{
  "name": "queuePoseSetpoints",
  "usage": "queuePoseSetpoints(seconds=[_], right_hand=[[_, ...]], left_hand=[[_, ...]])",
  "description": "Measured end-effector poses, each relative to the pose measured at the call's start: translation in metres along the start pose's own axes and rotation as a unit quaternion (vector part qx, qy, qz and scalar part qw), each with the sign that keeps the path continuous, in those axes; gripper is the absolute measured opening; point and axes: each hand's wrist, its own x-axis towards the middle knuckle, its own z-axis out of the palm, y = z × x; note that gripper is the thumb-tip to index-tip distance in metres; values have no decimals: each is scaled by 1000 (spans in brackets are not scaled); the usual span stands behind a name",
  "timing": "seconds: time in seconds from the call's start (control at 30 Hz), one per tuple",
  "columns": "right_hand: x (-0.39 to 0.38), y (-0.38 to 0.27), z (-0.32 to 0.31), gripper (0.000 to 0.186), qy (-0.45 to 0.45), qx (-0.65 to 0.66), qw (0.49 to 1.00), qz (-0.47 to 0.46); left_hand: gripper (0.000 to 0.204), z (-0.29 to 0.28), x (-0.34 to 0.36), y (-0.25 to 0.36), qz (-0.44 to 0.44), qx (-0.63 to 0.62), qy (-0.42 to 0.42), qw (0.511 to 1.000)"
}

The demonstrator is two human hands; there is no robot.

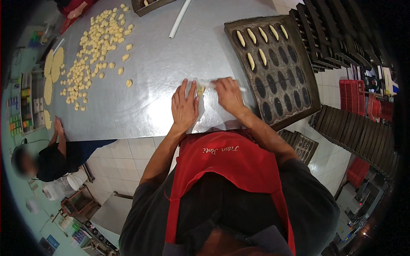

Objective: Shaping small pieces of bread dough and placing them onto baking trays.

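Dough piece (200, 91) on the table (153, 59), just beside the left fingers (192, 90)

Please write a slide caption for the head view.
Left hand beside small yellow dough piece, right hand on slim white rod, over a grey metal table.

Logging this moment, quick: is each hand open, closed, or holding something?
Left hand: open, beside a small dough piece.
Right hand: closed on a white rod, partly blurred.

On the metal table (158, 64) (shiny, grey) lie dough balls (104, 35), dough sheets (57, 63), a white rod (180, 19) and trays (294, 119).
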Motion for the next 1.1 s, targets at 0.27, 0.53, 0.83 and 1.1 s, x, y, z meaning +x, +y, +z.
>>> queuePoseSetpoints(seconds=[0.27, 0.53, 0.83, 1.1], right_hand=[[36, -37, 3, 57, 34, 68, 993, -93], [-51, -21, 9, 45, -101, 159, 982, 17], [-23, -59, 36, 54, 22, -164, 984, -62], [21, -83, 23, 24, -216, -147, 963, 71]], left_hand=[[72, 15, 65, -56, 52, 105, 20, 993], [58, -3, -55, -26, 163, -44, -117, 979], [65, 8, 6, -21, 80, -76, -12, 994], [53, -11, -37, -39, 152, -103, -123, 975]])
